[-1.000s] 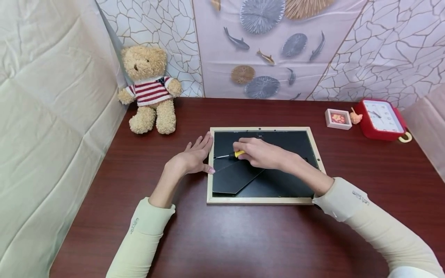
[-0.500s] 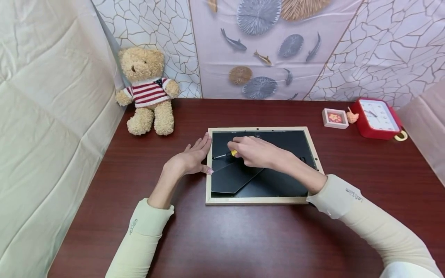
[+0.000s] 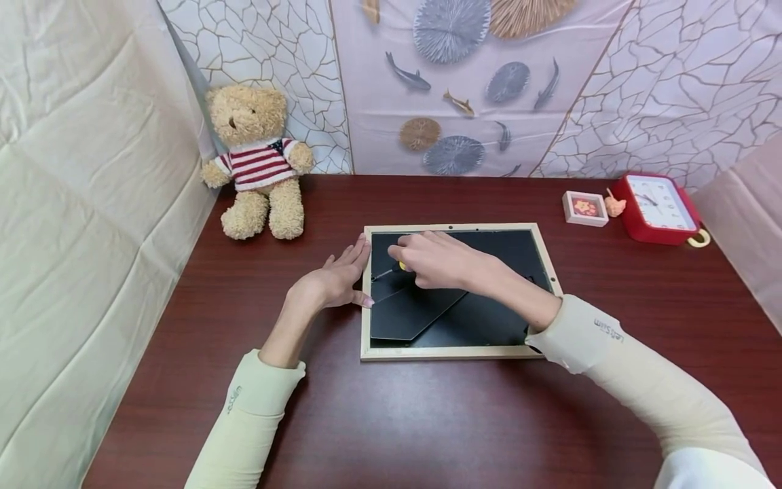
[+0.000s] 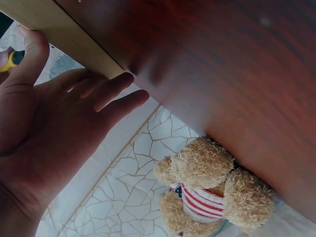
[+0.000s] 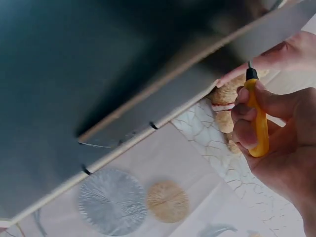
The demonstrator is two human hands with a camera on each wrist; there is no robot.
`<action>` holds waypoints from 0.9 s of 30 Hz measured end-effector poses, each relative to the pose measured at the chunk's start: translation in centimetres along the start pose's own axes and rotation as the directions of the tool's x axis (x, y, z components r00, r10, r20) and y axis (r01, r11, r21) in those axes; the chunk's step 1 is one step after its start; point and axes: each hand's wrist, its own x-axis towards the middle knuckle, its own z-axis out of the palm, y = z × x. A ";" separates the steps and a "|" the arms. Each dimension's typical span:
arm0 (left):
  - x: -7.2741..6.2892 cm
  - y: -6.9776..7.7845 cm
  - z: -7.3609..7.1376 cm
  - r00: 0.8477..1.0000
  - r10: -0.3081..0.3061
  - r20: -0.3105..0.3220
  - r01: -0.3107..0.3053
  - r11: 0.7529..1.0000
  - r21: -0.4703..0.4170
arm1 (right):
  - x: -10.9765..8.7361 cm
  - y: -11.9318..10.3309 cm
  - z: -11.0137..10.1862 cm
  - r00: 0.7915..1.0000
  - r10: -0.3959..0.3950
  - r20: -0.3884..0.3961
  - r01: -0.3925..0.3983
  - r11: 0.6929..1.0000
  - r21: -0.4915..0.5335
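Note:
A picture frame (image 3: 452, 352) with a light wooden rim and a black back panel lies face down on the table. My left hand (image 3: 328, 284) rests against its left rim, fingers straight and spread, thumb touching the rim. In my right hand (image 3: 440, 261) I grip a screwdriver with a yellow handle (image 5: 259, 121). Its metal shaft (image 3: 383, 274) slants down to the inner left edge of the frame, near a small dark tab. The handle is mostly hidden by my fingers in the head view. A black stand flap (image 3: 403, 319) lies on the panel.
A teddy bear (image 3: 253, 163) in a striped shirt sits at the back left. At the back right stand a small pink-white box (image 3: 585, 208), a little orange ornament (image 3: 614, 204) and a red clock (image 3: 656, 208). Patterned cloth hangs behind the table (image 3: 427, 421).
My right hand has moved left and a little away from me, and the screwdriver stands more upright with its tip still at the left edge. My left hand has kept its place.

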 end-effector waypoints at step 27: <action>0.2 -0.5 0.3 1.000 0.028 -0.014 -0.028 1.000 -0.010 | 4.1 -3.5 -4.1 0.979 0.023 0.202 0.023 0.975 -0.221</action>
